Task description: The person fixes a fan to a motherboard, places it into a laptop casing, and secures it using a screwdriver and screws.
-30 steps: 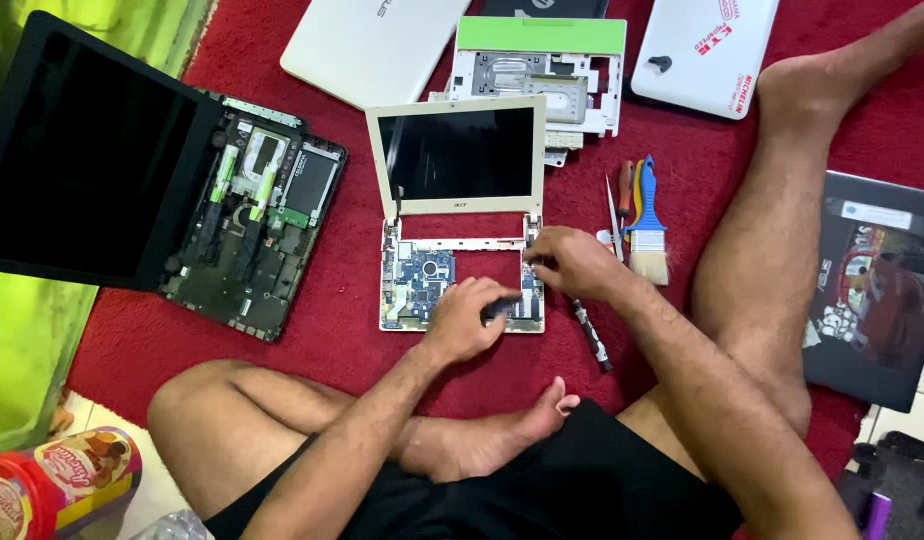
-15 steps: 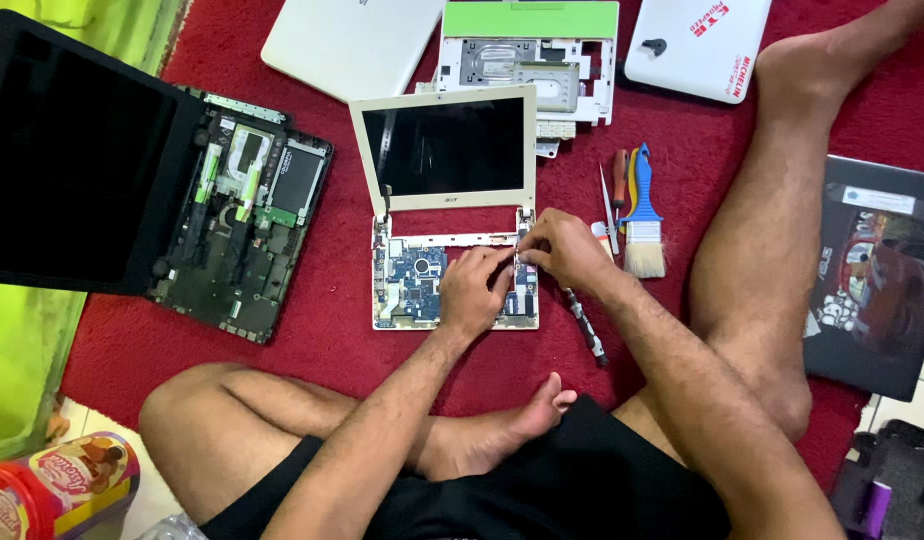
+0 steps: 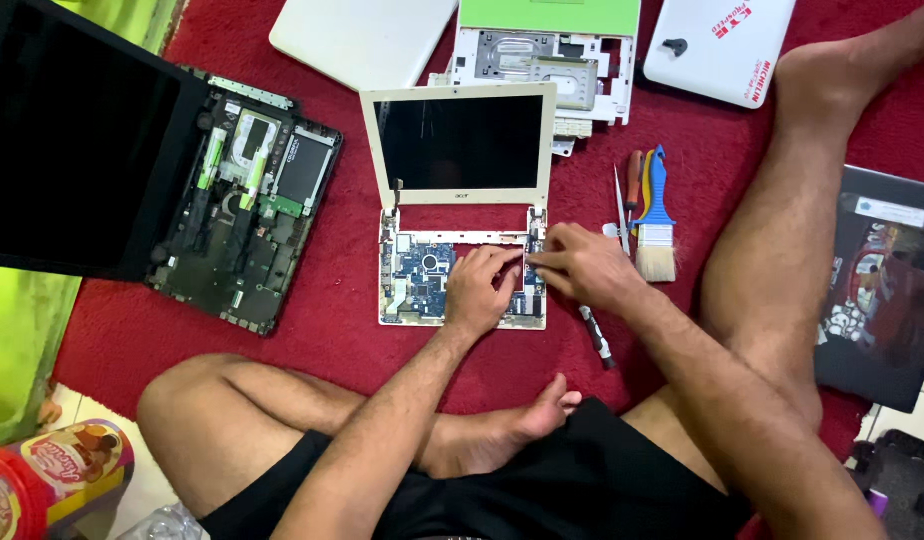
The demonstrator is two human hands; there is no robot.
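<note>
Small white laptop (image 3: 460, 180) lies opened up on the red carpet (image 3: 322, 330), centre of scene, screen tilted back to the far side, base w/o keyboard so the blue circuit board (image 3: 422, 275) shows; left hand (image 3: 479, 290) rests on the right part of the board, fingers curled down & bunched together, tips touching the parts; can't tell if it pinches anything; right hand (image 3: 582, 265) just right of it, at the base's right edge, fingers pressed together & pointing left, tips meeting left hand's; whether it grips smth is hidden. Screwdriver (image 3: 597, 338) lies on carpet near right wrist; paintbrush w/ blue handle (image 3: 658, 215) & tweezers (image 3: 620, 205) just right of laptop; bigger black laptop (image 3: 182, 170), opened w/ insides bare, well left; white lid (image 3: 362, 35) & a stripped white chassis w/ green top (image 3: 547, 50) on far side.
</note>
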